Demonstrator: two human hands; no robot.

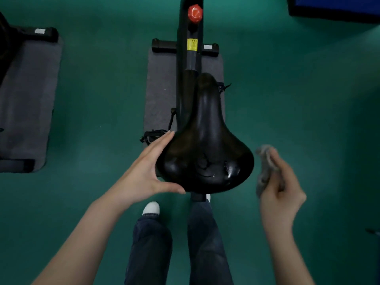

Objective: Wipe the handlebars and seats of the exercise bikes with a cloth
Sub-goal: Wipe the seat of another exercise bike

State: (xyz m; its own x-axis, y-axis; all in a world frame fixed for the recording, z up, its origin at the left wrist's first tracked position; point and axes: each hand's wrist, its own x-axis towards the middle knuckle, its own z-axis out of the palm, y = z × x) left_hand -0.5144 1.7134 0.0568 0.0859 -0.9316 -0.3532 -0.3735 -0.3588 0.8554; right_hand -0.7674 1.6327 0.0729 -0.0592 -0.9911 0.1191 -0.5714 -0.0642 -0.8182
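A glossy black bike seat point(205, 149) fills the middle of the head view, its narrow nose pointing away from me. My left hand point(148, 171) rests against the seat's left rear edge, fingers straight along the side and thumb under the back rim. My right hand point(281, 186) is off to the right of the seat, apart from it, and grips a crumpled grey cloth point(265, 169). The bike's black frame point(190, 58) runs forward from under the seat, with a red knob point(195, 12) on top. The handlebars are out of view.
The bike stands on a grey mat point(160, 89) on green floor. A second mat point(26, 103) with another bike's base lies at the left. A blue object point(337, 7) sits at the top right. My legs and a white shoe point(151, 208) are below the seat.
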